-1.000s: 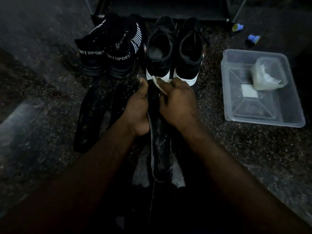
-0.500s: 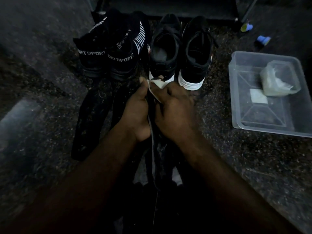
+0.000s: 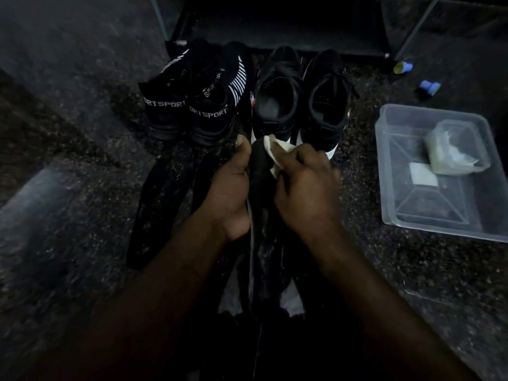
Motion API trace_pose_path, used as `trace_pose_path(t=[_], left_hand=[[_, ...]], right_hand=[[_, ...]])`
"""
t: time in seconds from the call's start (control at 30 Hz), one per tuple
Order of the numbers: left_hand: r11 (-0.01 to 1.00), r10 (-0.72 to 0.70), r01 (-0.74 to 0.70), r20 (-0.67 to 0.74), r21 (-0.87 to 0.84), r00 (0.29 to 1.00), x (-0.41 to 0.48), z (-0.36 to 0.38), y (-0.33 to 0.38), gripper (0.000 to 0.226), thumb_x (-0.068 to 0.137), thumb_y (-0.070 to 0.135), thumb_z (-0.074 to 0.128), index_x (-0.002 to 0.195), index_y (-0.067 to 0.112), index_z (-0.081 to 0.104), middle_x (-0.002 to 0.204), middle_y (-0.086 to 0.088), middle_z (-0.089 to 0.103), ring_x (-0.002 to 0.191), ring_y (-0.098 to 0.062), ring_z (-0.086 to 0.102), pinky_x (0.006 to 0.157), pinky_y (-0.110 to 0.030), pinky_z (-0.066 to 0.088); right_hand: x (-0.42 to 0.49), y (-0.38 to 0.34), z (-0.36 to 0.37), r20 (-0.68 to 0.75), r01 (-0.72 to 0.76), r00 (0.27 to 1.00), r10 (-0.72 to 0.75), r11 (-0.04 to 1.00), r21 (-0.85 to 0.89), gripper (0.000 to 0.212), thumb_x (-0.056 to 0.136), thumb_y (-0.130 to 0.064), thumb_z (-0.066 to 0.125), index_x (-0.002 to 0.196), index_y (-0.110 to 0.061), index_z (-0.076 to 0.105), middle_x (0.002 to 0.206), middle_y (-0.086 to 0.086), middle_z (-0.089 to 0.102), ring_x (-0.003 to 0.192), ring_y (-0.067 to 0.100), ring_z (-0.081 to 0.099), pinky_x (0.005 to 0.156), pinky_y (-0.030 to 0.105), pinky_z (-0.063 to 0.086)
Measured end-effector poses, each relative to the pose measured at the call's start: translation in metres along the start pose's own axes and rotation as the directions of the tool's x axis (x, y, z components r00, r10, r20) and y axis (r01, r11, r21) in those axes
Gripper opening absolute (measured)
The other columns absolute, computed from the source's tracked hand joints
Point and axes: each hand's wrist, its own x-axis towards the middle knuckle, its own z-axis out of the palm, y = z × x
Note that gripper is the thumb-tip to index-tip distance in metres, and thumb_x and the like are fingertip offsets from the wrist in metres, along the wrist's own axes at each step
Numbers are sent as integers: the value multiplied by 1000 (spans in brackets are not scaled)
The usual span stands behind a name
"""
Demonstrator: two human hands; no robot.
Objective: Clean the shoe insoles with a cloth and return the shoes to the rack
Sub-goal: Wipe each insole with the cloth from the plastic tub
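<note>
Head view, dim and grainy, looking down at a dark speckled floor (image 3: 82,215). At centre, a long dark insole (image 3: 261,229) held on edge above the floor, far end toward the shoes, near end lost in shadow close to the body. Left hand (image 3: 228,193) on its left side, fingers curled round the edge and grasping it, thumb raised beside the far end. Right hand (image 3: 305,193) on its right side, fingers bunched on a pale cloth (image 3: 277,149), pressing it against the insole's far end. To the left, flat on the floor, two loose insoles (image 3: 154,210) side by side, one partly hidden behind the left wrist. Beyond the hands, four shoes in a row on the floor, heels toward the camera: a black SPORT pair (image 3: 192,105) with white stripes on the left, a black white-soled pair (image 3: 302,105) on the right, the cloth just in front of its heels. Behind the shoes, the dark lower frame of the rack (image 3: 288,23). To the right, well apart from the hands, a clear plastic tub (image 3: 390,171) holding a smaller clear container (image 3: 456,149) and a white square (image 3: 423,174). Past the tub, near a rack leg, two small blue objects (image 3: 428,88), too small to identify.
</note>
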Motion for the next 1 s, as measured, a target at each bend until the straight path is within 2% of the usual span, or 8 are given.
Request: trace_pose_path(t=[0.07, 0.2, 0.27, 0.37, 0.53, 0.7, 0.83, 1.0], left_hand=[[1000, 6, -6, -6, -1, 1000, 0, 0, -1, 66, 103, 65, 31, 129, 19, 71, 136, -11, 66, 126, -24, 63, 113, -39, 43], [998, 60, -60, -18, 1, 998, 1, -3, 3, 66, 106, 61, 31, 155, 18, 44, 135, -10, 63, 124, -24, 62, 108, -38, 49], [999, 36, -36, -12, -4, 999, 0, -4, 4, 65, 106, 61, 27, 145, 19, 57, 126, -9, 69, 114, -22, 68, 97, -36, 56], [1000, 16, -16, 41, -7, 999, -3, -1, 4, 67, 105, 63, 26, 122, 21, 75, 129, -12, 69, 118, -25, 67, 99, -39, 56], [998, 32, -31, 15, -50, 999, 2, -5, 7, 64, 104, 64, 30, 151, 24, 49, 139, -11, 59, 118, -23, 64, 102, -38, 54], [999, 33, -33, 33, -2, 999, 0, 1, 3, 62, 106, 62, 27, 145, 22, 54, 133, -11, 65, 117, -24, 65, 100, -39, 53], [999, -1, 1, 1, -49, 1000, 1, -4, 7, 62, 103, 66, 30, 133, 23, 63, 138, -10, 60, 119, -22, 64, 104, -36, 52], [996, -8, 10, 18, -94, 1000, -4, -3, 13, 66, 103, 68, 28, 154, 29, 43, 147, -7, 53, 116, -23, 66, 99, -38, 55]], right_hand=[[0, -3, 0, -12, 10, 1000, -10, 999, 31, 63, 86, -34, 34, 142, -26, 62, 106, 4, 60, 103, 33, 56, 82, 48, 48], [-5, -18, 6, 7, 152, 988, -153, 984, 91, 52, 87, -28, 44, 132, -20, 69, 101, 3, 62, 100, 34, 57, 78, 50, 49], [-2, -6, 4, -13, 99, 995, -99, 993, 69, 52, 87, -30, 43, 132, -27, 70, 100, 0, 62, 99, 32, 57, 78, 50, 49], [2, 7, 0, -73, 4, 997, 4, 994, 108, 48, 88, -28, 46, 128, -28, 72, 99, -1, 62, 97, 30, 57, 79, 50, 52], [-1, -10, 2, -43, 155, 988, -150, 975, 162, 39, 88, -23, 56, 122, -22, 75, 100, 3, 70, 93, 33, 62, 80, 50, 53], [4, 7, -5, -76, -2, 997, 13, 990, 140, 40, 87, -33, 52, 117, -28, 78, 105, 0, 72, 97, 29, 65, 86, 45, 54], [-2, -17, 0, -33, 141, 990, -137, 949, 284, 36, 90, -23, 60, 122, -14, 75, 106, 8, 70, 101, 31, 65, 91, 43, 53], [-1, -11, 1, -70, 156, 988, -140, 923, 352, 24, 95, -19, 65, 115, -19, 79, 104, -2, 67, 100, 24, 60, 90, 35, 48]])
